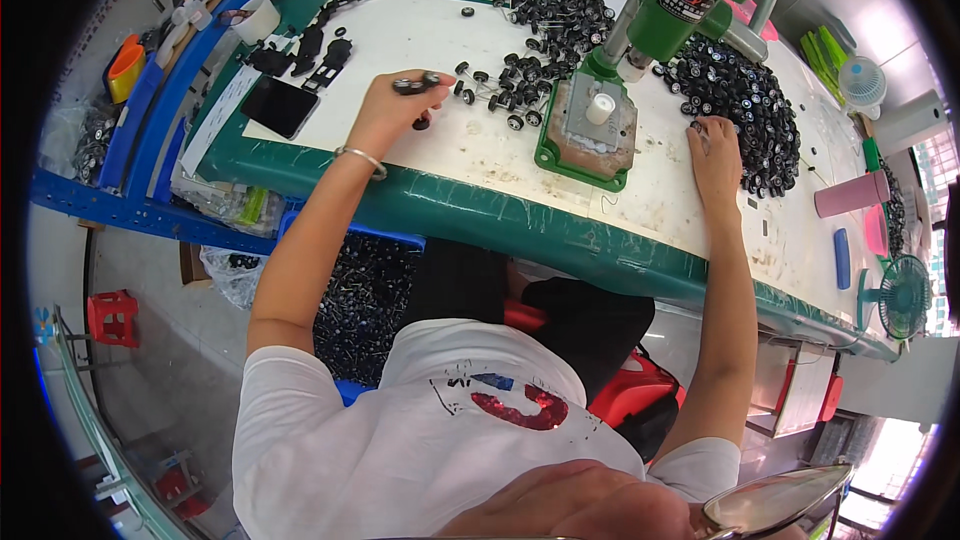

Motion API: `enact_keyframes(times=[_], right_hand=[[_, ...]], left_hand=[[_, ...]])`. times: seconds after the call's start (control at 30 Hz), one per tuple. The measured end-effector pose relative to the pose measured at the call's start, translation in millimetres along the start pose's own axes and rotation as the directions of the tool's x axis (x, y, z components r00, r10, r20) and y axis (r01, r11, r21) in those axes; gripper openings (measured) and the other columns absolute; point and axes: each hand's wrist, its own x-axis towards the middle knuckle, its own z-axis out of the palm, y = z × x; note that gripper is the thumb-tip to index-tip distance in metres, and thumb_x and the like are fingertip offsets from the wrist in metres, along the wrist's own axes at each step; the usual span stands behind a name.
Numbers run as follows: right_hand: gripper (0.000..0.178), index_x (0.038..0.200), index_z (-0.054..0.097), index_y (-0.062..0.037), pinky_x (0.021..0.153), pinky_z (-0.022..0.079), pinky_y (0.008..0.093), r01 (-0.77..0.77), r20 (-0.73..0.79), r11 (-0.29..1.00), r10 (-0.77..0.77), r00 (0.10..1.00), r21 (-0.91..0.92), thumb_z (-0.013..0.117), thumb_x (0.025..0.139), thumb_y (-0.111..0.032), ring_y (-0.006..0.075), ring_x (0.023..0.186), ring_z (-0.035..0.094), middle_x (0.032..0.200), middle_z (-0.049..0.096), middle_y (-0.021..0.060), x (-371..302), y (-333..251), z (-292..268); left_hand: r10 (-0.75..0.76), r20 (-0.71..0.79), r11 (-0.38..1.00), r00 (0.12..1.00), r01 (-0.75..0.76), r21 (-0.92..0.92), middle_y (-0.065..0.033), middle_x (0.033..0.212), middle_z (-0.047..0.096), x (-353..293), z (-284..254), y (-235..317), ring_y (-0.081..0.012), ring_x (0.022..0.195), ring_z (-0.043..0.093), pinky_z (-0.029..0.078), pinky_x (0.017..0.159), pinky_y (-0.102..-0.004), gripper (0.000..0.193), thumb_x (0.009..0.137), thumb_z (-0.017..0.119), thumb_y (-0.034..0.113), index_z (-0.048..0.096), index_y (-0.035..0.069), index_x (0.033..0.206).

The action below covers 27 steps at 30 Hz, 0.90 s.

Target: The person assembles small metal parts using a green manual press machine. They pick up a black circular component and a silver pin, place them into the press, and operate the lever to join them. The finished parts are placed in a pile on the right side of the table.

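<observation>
Eyeglasses (785, 500) jut in at the lower right, beside your white shirt (500, 445). Farther off, your left hand (383, 112) pinches a dark wheel piece (410, 86) in its fingers (428, 99), over the left part of the tabletop (440, 35); whether the second wheel (421, 124) beneath is gripped too, I cannot tell. Should that pinch loosen, the piece could roll over the near edge and be lost in the blue bin (352, 390) of small parts below. Just right of that hand lie loose wheel-and-axle sets (487, 80); a careless sweep might tangle them or push them against the press base (588, 130). Above its white post (601, 109) stands the green hand press (668, 0), which could trap a fingertip if the lever came down with a hand there. Your right hand (715, 155) rests at the left edge of the heap of black wheels (755, 110), its fingers bent; what they hold, I cannot tell. Dragging from that edge may start a slide. Out left, your forearm swinging back could knock the phone (280, 107).
</observation>
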Motion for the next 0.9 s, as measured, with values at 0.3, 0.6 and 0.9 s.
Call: enact_keyframes(times=[0.3, 0.6, 0.9], right_hand=[[0.028, 0.115, 0.061, -0.0036, 0.079, 0.05, 0.0257, -0.16, 0.144, 0.546, 0.072, 0.987, 0.823, 0.063, 0.088, -0.013, 0.0124, 0.088, 0.063, 0.099, 0.067, 0.0078, -9, -64, 5], [0.026, 0.104, 0.068, -0.007, 0.075, 0.048, 0.0281, 0.009, 0.091, 0.686, -0.109, 0.99, 0.728, 0.07, 0.079, -0.013, 0.0154, 0.079, 0.057, 0.093, 0.057, 0.0052, 2, -125, -1], [0.025, 0.105, 0.069, -0.0082, 0.075, 0.046, 0.0265, -0.162, 0.218, 0.622, -0.014, 0.976, 0.766, 0.07, 0.081, -0.017, 0.0127, 0.08, 0.056, 0.093, 0.056, 0.004, 2, -125, 4]], left_hand=[[0.339, 0.044, 0.885, 0.94, -0.335, 0.325, -0.0016, 0.074, 0.063, 26, 29, -25, -0.0103, 0.069, 0.057, 0.047, 0.069, -0.0234, 0.022, 0.076, 0.075, 0.015, 0.071, 0.004, 0.095], [-0.054, 0.17, 0.61, 0.984, 0.168, -0.775, -0.013, 0.094, 0.065, 25, 33, 11, -0.0151, 0.084, 0.066, 0.044, 0.045, -0.0143, 0.012, 0.089, 0.061, 0.01, 0.058, 0.0, 0.095], [-0.025, 0.39, 0.34, 0.92, 0.375, -0.863, -0.0218, 0.114, 0.059, 21, 59, 19, -0.0207, 0.103, 0.063, 0.04, 0.042, -0.0195, 0.016, 0.088, 0.061, 0.001, 0.057, -0.006, 0.101]])
